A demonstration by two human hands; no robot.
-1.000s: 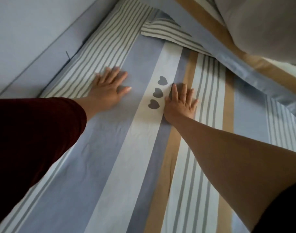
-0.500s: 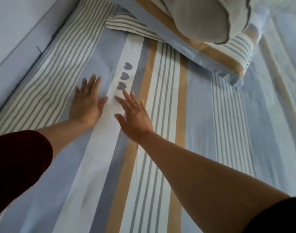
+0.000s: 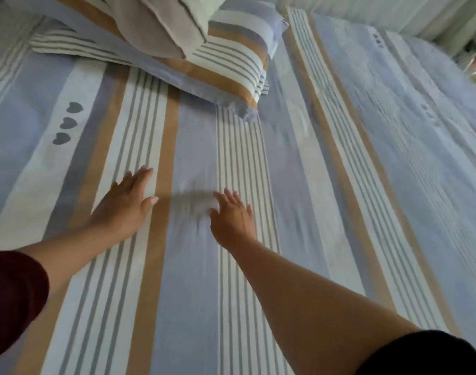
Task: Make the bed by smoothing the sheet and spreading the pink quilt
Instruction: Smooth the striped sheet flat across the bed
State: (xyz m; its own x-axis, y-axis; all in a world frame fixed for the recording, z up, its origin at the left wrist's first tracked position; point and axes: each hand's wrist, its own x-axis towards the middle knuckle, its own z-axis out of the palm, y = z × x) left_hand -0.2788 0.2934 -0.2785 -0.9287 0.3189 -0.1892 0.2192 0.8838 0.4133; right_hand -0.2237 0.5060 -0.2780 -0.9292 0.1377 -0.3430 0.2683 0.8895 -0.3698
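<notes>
Blue-and-tan striped sheet (image 3: 193, 293): right under both palms and covering the whole bed. Thin, soft cloth, its bands running lengthways from the person up toward the pillow. Flat here, with faint rumples further right.
Pink quilt: nowhere in view.
Striped pillow (image 3: 204, 69): matching case, plump, lying aslant well beyond the fingertips.
Grey-beige cushion (image 3: 161, 31): stacked on that pillow.
Left hand (image 3: 123, 204): flat on the tan band, fingers straight and close together, gripping nothing.
Right hand (image 3: 232, 220): fingers straight and fanned, blurred, on or just over the thin stripes, holding nothing.
Coming sweep: the rumpled cloth lies off to the right, so the right hand looks nearer. A stroke across the stripes seems likely.
Heart prints (image 3: 66, 123): three dark grey ones, left of both hands.
</notes>
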